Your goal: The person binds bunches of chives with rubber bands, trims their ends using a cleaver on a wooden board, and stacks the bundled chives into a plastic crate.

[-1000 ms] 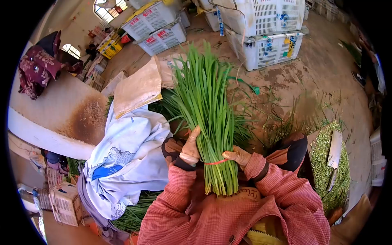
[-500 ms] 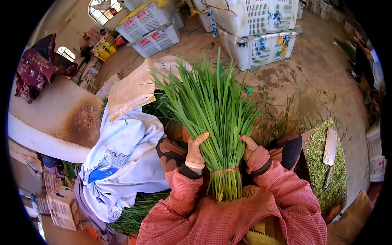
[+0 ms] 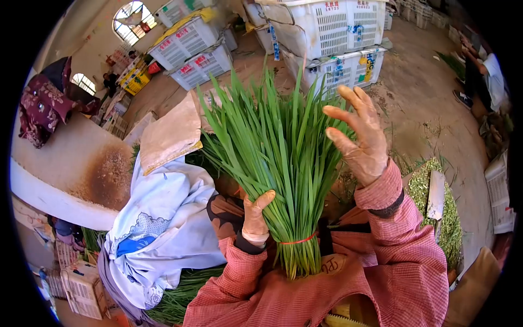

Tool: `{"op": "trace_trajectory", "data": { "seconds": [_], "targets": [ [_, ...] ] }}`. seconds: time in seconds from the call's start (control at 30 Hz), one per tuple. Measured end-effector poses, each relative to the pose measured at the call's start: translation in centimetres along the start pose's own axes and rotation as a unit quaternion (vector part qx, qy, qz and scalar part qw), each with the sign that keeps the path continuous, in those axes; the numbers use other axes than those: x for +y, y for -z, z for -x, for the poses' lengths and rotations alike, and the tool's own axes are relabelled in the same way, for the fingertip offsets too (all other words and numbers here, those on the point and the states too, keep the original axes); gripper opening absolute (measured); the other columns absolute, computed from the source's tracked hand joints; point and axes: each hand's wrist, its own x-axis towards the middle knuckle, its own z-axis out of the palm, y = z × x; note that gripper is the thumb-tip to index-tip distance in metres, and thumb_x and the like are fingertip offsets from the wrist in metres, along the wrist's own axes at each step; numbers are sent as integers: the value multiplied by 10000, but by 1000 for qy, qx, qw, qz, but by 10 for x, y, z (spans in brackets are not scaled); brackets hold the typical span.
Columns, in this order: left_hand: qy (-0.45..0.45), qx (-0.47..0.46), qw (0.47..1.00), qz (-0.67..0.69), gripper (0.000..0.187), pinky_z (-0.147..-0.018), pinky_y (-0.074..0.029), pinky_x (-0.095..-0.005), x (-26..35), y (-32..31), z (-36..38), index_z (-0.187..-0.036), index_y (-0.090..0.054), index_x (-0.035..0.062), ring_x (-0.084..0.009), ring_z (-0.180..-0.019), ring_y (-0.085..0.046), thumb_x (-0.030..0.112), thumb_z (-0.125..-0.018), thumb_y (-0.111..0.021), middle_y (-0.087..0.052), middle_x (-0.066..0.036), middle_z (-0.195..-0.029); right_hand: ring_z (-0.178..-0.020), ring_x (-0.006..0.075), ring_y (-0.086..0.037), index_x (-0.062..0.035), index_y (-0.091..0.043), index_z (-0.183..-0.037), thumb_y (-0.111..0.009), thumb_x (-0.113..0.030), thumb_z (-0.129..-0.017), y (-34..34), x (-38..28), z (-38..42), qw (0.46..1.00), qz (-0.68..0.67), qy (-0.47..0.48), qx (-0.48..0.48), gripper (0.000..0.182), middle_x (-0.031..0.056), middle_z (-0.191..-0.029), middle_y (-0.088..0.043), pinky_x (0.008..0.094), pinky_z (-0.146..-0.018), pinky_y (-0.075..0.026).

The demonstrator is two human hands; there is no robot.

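Note:
A large bunch of long green leaves (image 3: 283,158) stands upright in front of my body, with a red band (image 3: 297,240) around its lower stems. My left hand (image 3: 256,217) grips the bunch from its left side, thumb across the leaves just above the band. Raised beside the upper right of the leaves, my right hand (image 3: 362,136) has its fingers apart and slightly curved, holding nothing. Both hands look gloved in a thin, tan material.
White cloth (image 3: 169,212) and a tan sack (image 3: 170,131) lie at left, over more greens (image 3: 182,294). Chopped greens with a blade (image 3: 436,195) are at right. White crates (image 3: 332,27) stand ahead. A person (image 3: 482,76) is at far right.
My right hand has let go of the bunch and risen up and to the right, its fingers now spread. My left hand still holds the bunch, which sits slightly lower in view.

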Motion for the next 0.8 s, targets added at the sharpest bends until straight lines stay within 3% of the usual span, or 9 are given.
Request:
{"op": "trace_trajectory", "data": {
  "seconds": [0.03,0.07,0.17,0.23,0.37,0.53,0.6,0.67,0.8],
  "targets": [
    [0,-9,1000,-4,370,-750,-534,-354,-1,2,0,-1090,-537,19,-216,-833,-622,6,-725,-596,-617,-93,-976,-1313,266,-197,-96,-624,-1045,-687,-219,-728,-6,8,-12,994,74,65,-55,346,90,-1392,-310,397,-1070,-189],
    [3,-16,1000,-5,370,-750,-534,-354,-2,-1,0,-1090,-537,19,-216,-833,-622,6,-725,-596,-617,-93,-976,-1313,266,-197,-96,-624,-1045,-687,-219,-728,-15,12,-21,994,79,64,-50,346,90,-1392,-310,397,-1070,-189],
    [13,-24,1000,-8,389,-746,-534,-355,1,-6,2,-1096,-529,2,-232,-833,-621,20,-714,-595,-613,-103,-983,-1330,286,-148,-112,-632,-1034,-673,-293,-725,-36,12,-41,959,128,86,-239,361,99,-1407,-284,424,-1086,-124],
    [16,-30,999,-10,394,-746,-533,-351,2,-7,2,-1099,-527,4,-228,-829,-621,17,-712,-597,-614,-101,-981,-1334,281,-151,-161,-661,-953,-653,-301,-730,-42,11,-48,892,165,65,-415,263,86,-1394,-314,460,-1084,-110],
    [15,-13,999,-31,403,-742,-528,-339,0,0,1,-1101,-520,7,-212,-819,-622,9,-707,-608,-615,-96,-975,-1313,300,-205,-165,-665,-776,-687,-269,-679,-41,18,-35,922,91,80,-367,143,105,-1316,-418,473,-1078,-107],
    [-17,-23,997,-76,432,-785,-522,-391,-6,0,-1,-1163,-456,-32,-266,-900,-608,28,-748,-562,-578,-147,-1055,-1298,301,-242,-166,-655,-815,-675,-299,-698,-42,28,-6,931,102,43,-347,179,90,-1337,-398,475,-1071,-142],
    [-5,-20,998,-52,382,-752,-521,-335,-6,-6,-3,-1096,-517,12,-209,-823,-622,-6,-722,-597,-616,-84,-965,-1282,324,-265,-142,-648,-833,-666,-334,-723,-46,39,-3,950,-38,-64,-303,221,111,-1336,-394,457,-1065,-173],
    [12,-26,999,-25,388,-750,-525,-337,-5,-13,-3,-1103,-515,15,-214,-823,-623,-8,-724,-592,-615,-87,-970,-1273,339,-274,-128,-643,-817,-668,-344,-735,-46,43,-5,950,-83,-70,-292,233,117,-1314,-422,442,-1057,-200],
    [60,-16,997,33,403,-745,-538,-353,-4,-15,-4,-1122,-510,21,-227,-827,-625,-16,-726,-578,-610,-97,-986,-1278,326,-273,-76,-597,-738,-716,-217,-698,-43,37,-3,952,-83,-66,-286,188,94,-1241,-501,454,-1028,-253]
  ]
}}
